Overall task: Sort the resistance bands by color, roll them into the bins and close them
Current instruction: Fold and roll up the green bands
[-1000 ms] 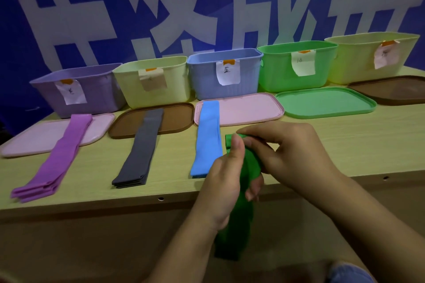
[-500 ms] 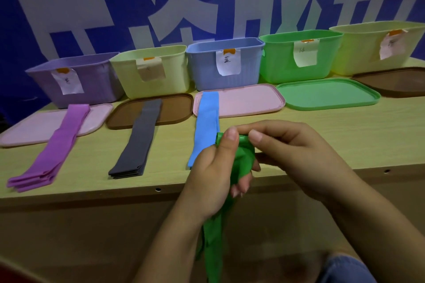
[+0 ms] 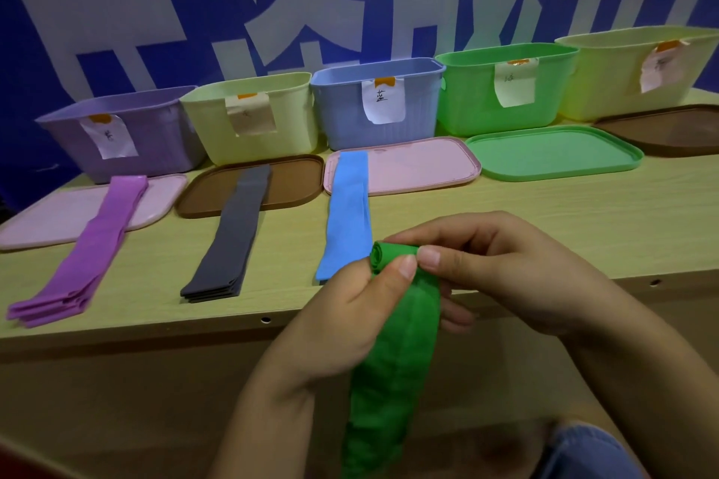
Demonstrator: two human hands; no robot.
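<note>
Hands meet over the near edge of the wooden table point(image 3: 544, 229): left hand point(image 3: 346, 323) and right hand point(image 3: 502, 276) each pinch the rolled top of the green rubber resistance band point(image 3: 393, 354), whose unrolled tail hangs below the table edge.

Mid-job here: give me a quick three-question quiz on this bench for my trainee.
1. True or false: the green band is fully rolled.
2. Which lid does the blue band partly lie on: A pink lid, B green lid, C brown?
3. What do the left hand and right hand both pinch?

Key: 1 false, only its top end is rolled and the rest hangs down; 2 A; 3 the green band's rolled end.
</note>
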